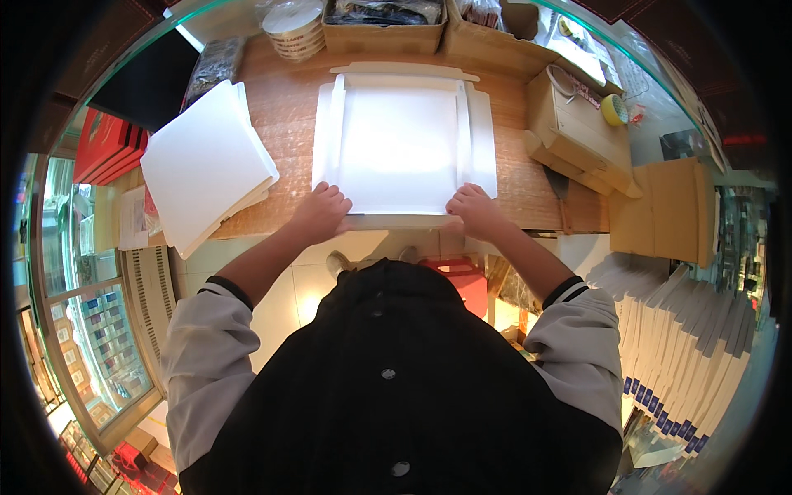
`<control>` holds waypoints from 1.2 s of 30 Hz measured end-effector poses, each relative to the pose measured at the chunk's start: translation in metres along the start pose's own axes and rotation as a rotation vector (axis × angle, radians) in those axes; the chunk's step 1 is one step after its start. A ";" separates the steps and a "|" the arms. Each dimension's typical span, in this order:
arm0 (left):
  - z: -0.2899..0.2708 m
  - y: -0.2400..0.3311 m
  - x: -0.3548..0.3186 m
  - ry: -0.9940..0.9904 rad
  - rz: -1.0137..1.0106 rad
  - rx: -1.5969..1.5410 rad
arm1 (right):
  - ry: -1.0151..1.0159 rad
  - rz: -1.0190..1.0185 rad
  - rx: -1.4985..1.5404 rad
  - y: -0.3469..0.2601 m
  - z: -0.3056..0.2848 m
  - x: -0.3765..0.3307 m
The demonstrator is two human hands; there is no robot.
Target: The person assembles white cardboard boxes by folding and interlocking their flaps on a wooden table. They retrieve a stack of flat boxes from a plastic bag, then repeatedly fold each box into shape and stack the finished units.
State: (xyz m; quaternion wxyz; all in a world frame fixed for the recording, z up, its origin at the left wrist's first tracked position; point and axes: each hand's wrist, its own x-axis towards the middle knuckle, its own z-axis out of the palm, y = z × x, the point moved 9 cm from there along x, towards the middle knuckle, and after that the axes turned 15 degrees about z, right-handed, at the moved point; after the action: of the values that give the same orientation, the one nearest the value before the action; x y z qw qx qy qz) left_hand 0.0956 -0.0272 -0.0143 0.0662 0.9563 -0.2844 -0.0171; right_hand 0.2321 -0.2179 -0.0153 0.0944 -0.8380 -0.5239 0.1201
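Note:
A white cardboard box blank (399, 140) lies before me on the wooden table, its side panels folded partway up and its outer flaps spread at left and right. My left hand (324, 212) closes its fingers on the near left corner of the blank. At the near right corner, my right hand (474, 211) grips the cardboard the same way, fingers curled over the edge. The near edge of the blank reaches the table's front edge between my hands. Both thumbs are mostly hidden.
A stack of white sheets (206, 165) lies at left, overhanging the table (272, 99). Rolls of tape (293, 29) and an open carton (384, 33) stand at the back. Brown cardboard boxes (582, 124) occupy the right side, with a yellow tape roll (614, 110) on top.

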 end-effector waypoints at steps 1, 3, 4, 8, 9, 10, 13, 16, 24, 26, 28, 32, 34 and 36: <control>0.011 0.001 0.001 0.001 0.018 0.004 | 0.045 -0.055 -0.046 -0.001 0.004 -0.004; 0.016 -0.001 0.000 0.002 -0.011 -0.015 | -0.051 -0.008 -0.081 0.002 0.014 0.001; 0.020 -0.002 -0.003 0.002 -0.057 -0.042 | -0.099 0.016 -0.098 0.003 0.019 0.003; -0.011 0.026 0.039 0.036 -0.127 -0.119 | 0.173 -0.036 0.105 -0.036 0.008 0.007; -0.015 0.033 0.048 0.038 -0.133 -0.138 | 0.154 -0.004 0.174 -0.055 0.011 0.013; -0.025 0.039 0.049 0.172 -0.070 -0.107 | 0.136 0.024 0.245 -0.064 0.013 0.017; -0.031 0.053 0.046 0.401 0.148 0.015 | 0.138 -0.011 0.301 -0.056 0.017 0.014; -0.007 0.061 0.035 0.206 0.342 0.090 | 0.078 -0.029 0.293 -0.046 0.030 0.006; -0.046 0.058 0.037 0.260 0.317 -0.044 | 0.011 -0.009 0.397 -0.056 0.007 0.006; -0.042 0.063 0.045 0.252 0.147 -0.070 | 0.023 0.017 0.416 -0.065 0.009 0.011; -0.018 0.052 0.053 0.150 -0.002 -0.173 | 0.086 0.084 0.457 -0.078 0.021 0.021; -0.010 0.010 0.030 0.189 -0.189 -0.326 | 0.054 0.133 0.293 -0.081 0.016 0.016; -0.003 -0.020 0.008 0.048 -0.289 -0.307 | -0.040 0.212 0.192 -0.044 0.028 -0.003; -0.013 -0.017 0.009 0.065 -0.282 -0.300 | -0.139 0.242 0.149 -0.033 0.032 -0.005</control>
State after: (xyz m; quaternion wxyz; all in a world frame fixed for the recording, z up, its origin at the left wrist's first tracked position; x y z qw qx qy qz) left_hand 0.1135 -0.0168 -0.0035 0.2142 0.9661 -0.1395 -0.0373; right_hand 0.1920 -0.2070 -0.0362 0.1046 -0.8753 -0.4142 0.2266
